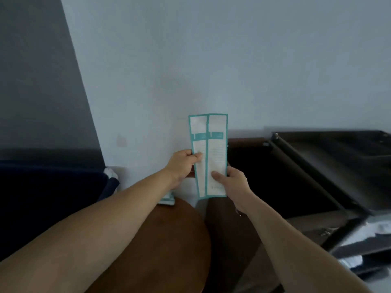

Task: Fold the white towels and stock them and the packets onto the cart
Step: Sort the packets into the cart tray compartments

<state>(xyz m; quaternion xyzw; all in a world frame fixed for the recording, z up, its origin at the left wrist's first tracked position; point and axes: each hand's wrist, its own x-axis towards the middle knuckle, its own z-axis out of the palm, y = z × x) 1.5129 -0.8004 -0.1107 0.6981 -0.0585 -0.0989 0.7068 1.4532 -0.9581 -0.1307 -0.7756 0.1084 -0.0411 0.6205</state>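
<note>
Leftmost, the left hand (181, 166) pinches the left edge of two long white packets (209, 144), teal-bordered and teal-banded, upright side by side above the brown desk (169, 240); the right hand (233, 183) grips their lower right, near the dark cart (317, 166).

Single head-worn wide-angle view.
It faces forward and slightly down toward a pale wall (211, 60), close to the packets (211, 144) held mid-frame; the cart (317, 151) lies along the right edge.
</note>
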